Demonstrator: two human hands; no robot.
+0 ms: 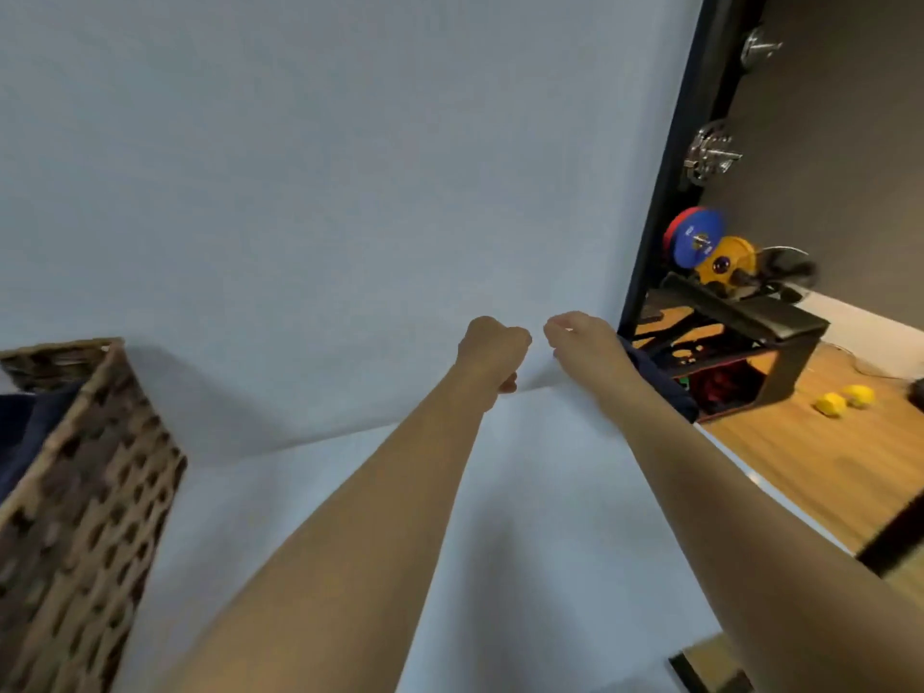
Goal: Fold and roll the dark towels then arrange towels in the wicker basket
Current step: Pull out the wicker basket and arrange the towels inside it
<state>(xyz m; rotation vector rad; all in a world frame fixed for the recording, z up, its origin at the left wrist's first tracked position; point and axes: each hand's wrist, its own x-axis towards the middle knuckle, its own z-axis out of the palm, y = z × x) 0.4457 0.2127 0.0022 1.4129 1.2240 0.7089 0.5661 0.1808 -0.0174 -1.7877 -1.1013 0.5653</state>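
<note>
Wicker basket [100, 492] stands at the counter [500, 492] left edge, one dark towel [25, 422] inside. Left grip [492, 350] is an empty fist. Right grip [580, 337] curls too, hold unclear, second dark towel [665, 392] under its wrist at the right edge.

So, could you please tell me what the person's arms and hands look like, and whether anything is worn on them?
The left forearm and right forearm are bare down to the frame's edge: no sleeves, watch or bracelet show. The left hand and right hand wear no gloves; a tiny glint on the right hand is too small to identify.
</note>
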